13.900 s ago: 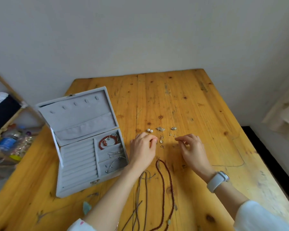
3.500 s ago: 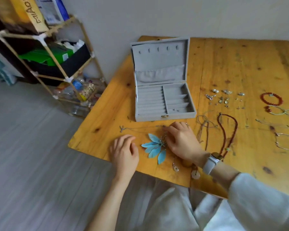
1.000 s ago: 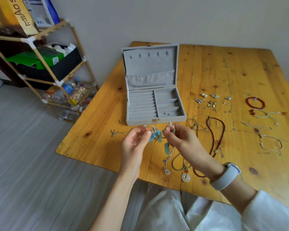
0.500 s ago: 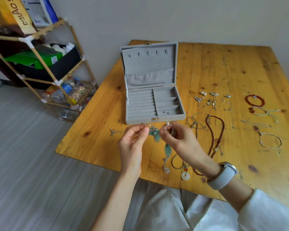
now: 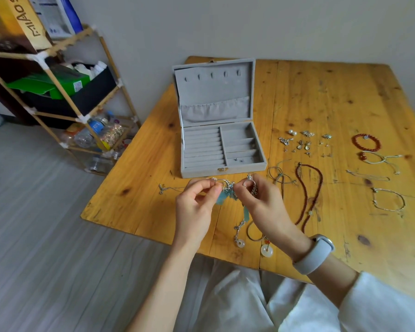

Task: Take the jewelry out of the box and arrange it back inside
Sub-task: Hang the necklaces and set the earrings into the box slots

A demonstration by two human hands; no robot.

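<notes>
Pale-blue pendant necklace [image 5: 228,194] hangs pinched between left hand [image 5: 197,204] and right hand [image 5: 261,202]; the box [image 5: 259,164] lies just beyond, equally near both grips.

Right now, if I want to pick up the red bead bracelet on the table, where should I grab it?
Probably pinch the red bead bracelet on the near part of its ring, coming straight down from above. It lies flat on the table as an open loop, so one fingertip can go inside and one outside. A white cord bracelet lies close beside that edge, so pinch carefully.
</notes>
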